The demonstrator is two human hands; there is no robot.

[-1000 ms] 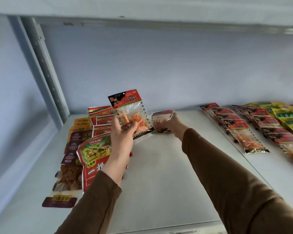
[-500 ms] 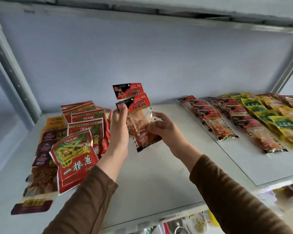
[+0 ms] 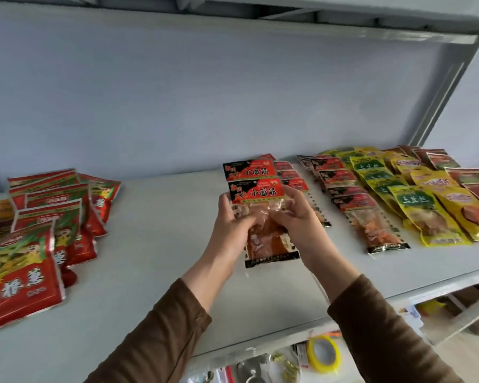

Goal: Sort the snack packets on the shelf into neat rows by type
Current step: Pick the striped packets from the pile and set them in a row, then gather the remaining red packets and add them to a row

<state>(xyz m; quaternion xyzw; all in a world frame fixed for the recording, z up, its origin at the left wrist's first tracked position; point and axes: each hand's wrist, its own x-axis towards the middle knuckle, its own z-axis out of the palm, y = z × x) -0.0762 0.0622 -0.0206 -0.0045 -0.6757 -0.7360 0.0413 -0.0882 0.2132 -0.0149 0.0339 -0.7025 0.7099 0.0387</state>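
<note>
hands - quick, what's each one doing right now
Left hand: grips the left side of the red-label packets.
Right hand: grips the right side of the same packets.

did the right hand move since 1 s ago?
Yes. The right hand came forward from the back of the shelf and now grips the clear red-topped packets together with the left hand.

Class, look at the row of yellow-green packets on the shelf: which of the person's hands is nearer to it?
Right. The right hand lies between the held packets and the yellow-green packets, with a red-topped row between. The left hand is on the held packets' far side.
</note>
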